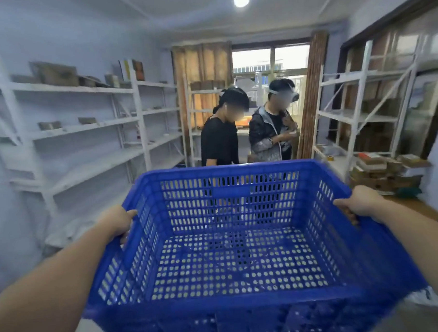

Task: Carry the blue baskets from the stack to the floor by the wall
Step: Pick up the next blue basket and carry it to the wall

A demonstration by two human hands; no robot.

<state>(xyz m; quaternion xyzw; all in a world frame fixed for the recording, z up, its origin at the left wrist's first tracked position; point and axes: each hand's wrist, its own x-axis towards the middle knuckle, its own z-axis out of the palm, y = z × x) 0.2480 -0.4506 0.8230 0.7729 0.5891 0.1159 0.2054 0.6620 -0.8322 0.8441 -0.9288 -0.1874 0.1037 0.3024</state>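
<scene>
A large blue perforated plastic basket (237,255) fills the lower middle of the head view, held up in front of me and empty. My left hand (118,221) grips its left rim. My right hand (357,203) grips its right rim, fingers curled over the edge. Beneath its near side, more blue lattice (245,322) shows; I cannot tell whether it belongs to this basket or to a stack below.
Two people (220,138) (271,131) stand close beyond the basket, in front of a window. White metal shelving (86,136) lines the left wall and more shelving (361,109) the right. Piled cardboard boxes (383,171) sit low on the right.
</scene>
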